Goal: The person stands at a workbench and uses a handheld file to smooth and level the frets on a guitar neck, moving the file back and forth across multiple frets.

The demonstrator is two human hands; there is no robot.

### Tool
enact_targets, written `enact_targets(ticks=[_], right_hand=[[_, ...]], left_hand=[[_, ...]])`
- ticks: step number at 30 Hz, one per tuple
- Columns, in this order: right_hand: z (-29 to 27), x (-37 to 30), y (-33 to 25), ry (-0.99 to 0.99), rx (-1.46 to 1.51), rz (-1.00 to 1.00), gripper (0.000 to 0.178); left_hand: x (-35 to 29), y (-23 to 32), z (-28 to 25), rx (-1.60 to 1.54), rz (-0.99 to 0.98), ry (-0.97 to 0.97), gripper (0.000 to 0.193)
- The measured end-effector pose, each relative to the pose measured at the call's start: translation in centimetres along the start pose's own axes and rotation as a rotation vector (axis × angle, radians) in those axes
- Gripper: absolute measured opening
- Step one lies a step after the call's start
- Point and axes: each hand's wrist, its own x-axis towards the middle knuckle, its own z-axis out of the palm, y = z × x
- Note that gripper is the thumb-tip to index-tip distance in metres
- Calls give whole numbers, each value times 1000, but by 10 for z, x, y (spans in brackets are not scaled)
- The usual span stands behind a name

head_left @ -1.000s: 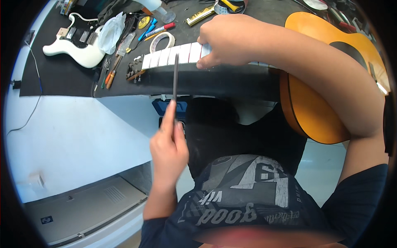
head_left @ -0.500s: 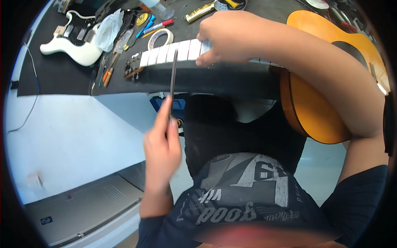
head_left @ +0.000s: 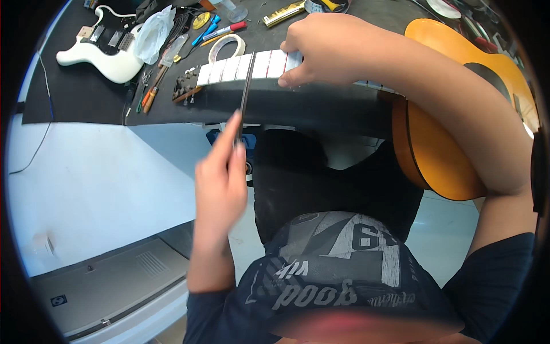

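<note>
An acoustic guitar with an orange-yellow body (head_left: pixel 441 157) lies with its neck across the workbench, pointing left. White tape strips cover the fretboard (head_left: pixel 229 70), leaving the frets showing as thin lines. My left hand (head_left: pixel 220 178) is closed around a slim, dark metal file (head_left: pixel 246 92), the index finger stretched along it. The file's far part crosses the taped fretboard over one fret. Reaching over the guitar body, my right hand (head_left: pixel 321 51) grips the neck, thumb on the near side and fingertips on the far side. The headstock (head_left: pixel 186 89) sits at the neck's left end.
Beyond the neck lies a roll of masking tape (head_left: pixel 227 49). Pens, a red marker (head_left: pixel 232 27) and a plastic bag (head_left: pixel 153 37) are farther back. A white electric guitar body (head_left: pixel 103 60) rests at left near screwdrivers (head_left: pixel 150 98). A grey case (head_left: pixel 114 286) stands at lower left.
My left hand has pushed the file away from me, so its tip reaches farther across the fretboard. My right hand keeps its hold on the neck. The whole view has shifted slightly.
</note>
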Motion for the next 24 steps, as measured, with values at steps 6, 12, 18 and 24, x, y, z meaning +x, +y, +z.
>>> enact_targets(ticks=[6,12,18,24], right_hand=[[-8,-3,3,-50,16,37,54],[3,12,-4,-112,-91,56,64],[2,9,4,-120,-32,51,67],[0,11,0,-104,-69,32,68]], left_hand=[[65,7,7,-20,52,-45,44],[-35,-18,6,-15,31,44,52],[91,17,9,-15,65,-49,43],[-35,-13,-2,3,33,15,52]])
